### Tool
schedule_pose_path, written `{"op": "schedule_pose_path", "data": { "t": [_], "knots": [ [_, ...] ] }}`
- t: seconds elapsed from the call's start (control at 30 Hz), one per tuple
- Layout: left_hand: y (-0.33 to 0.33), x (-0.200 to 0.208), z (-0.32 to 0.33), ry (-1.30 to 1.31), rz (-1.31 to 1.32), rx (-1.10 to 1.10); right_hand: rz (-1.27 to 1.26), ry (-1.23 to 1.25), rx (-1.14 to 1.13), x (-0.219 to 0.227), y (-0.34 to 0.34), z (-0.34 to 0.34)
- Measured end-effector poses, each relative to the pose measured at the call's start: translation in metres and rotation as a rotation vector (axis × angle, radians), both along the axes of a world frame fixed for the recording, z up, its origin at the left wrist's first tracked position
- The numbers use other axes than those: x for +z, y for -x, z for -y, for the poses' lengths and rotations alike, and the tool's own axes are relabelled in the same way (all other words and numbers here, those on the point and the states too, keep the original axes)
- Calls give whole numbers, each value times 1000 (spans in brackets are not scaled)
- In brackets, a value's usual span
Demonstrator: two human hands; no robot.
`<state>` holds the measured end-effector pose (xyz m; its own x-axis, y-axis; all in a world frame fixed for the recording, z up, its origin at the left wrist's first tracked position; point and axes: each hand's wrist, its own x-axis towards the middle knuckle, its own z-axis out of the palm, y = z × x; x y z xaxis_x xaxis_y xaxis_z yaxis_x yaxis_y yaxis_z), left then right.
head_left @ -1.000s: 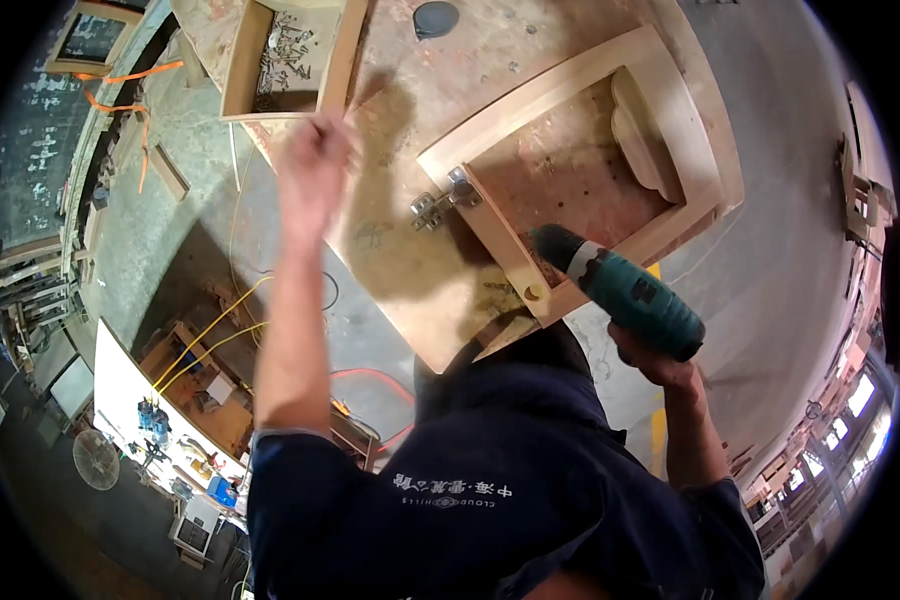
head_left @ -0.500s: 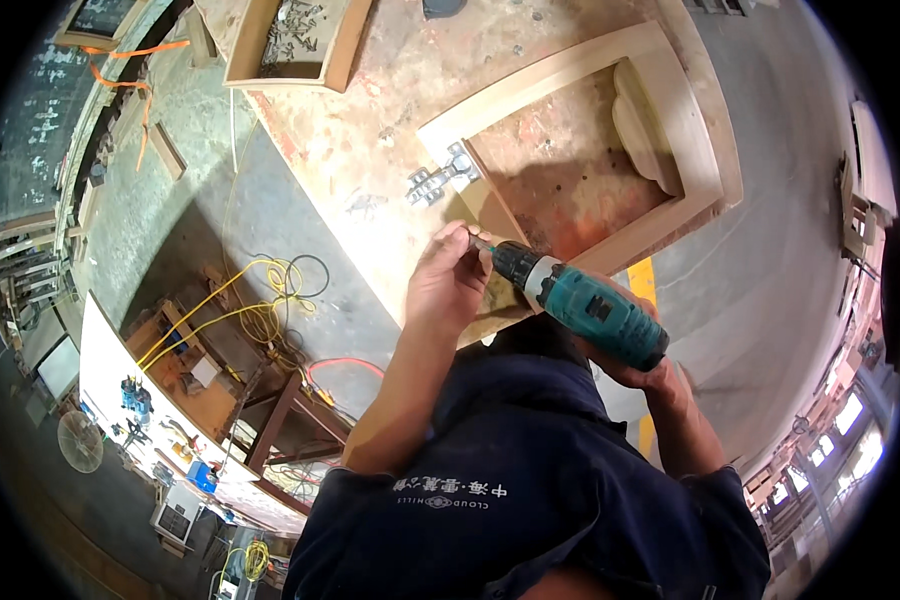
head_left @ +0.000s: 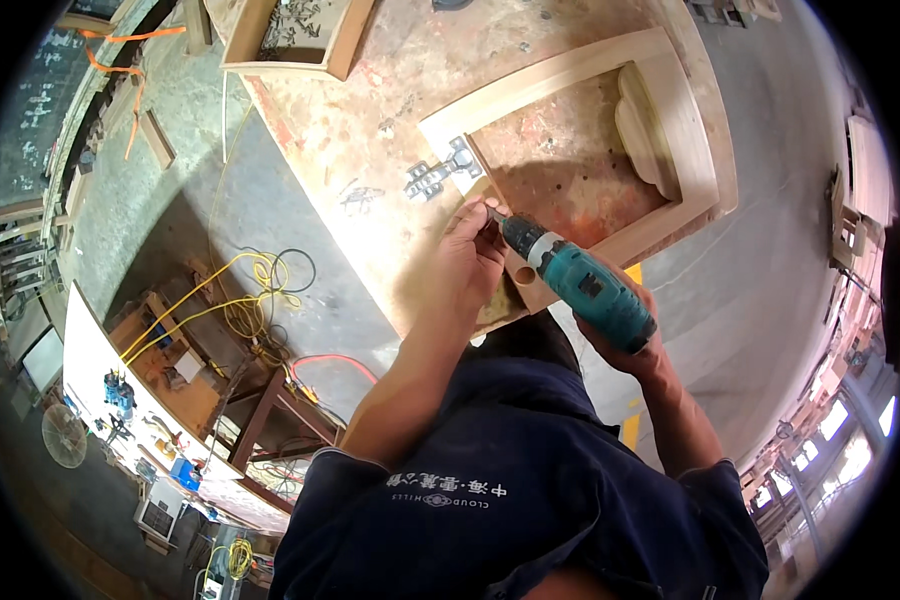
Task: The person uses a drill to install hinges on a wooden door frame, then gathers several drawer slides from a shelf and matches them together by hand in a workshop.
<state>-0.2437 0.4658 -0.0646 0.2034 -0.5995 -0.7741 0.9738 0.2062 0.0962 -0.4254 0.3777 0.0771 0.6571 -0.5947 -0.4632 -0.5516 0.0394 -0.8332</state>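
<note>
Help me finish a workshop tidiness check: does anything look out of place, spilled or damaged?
The yellow cord lies in tangled loops over the floor left of the workbench, which looks untidy. The workbench also shows reddish stains and dark marks, so its surface looks worn.

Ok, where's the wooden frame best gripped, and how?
Probably by its far rail, from above, pinched across inner and outer edges: that rail lies flat, straight and bare, while the left rail carries a metal hinge.
</note>
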Motion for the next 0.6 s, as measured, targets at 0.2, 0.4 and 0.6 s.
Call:
{"op": "schedule_pose_path", "data": {
  "t": [0.2, 0.4, 0.6],
  "knots": [
    [-3, -8, 12, -6, -52, -11, -25, 22, -8, -10, -8, 8],
    [0, -16, 27, -110, -147, 31, -30, 56, 12, -14, -25, 20],
    [0, -29, 29, -61, -138, -46, -82, 84, 36, -18, -41, 27]
  ]
}}
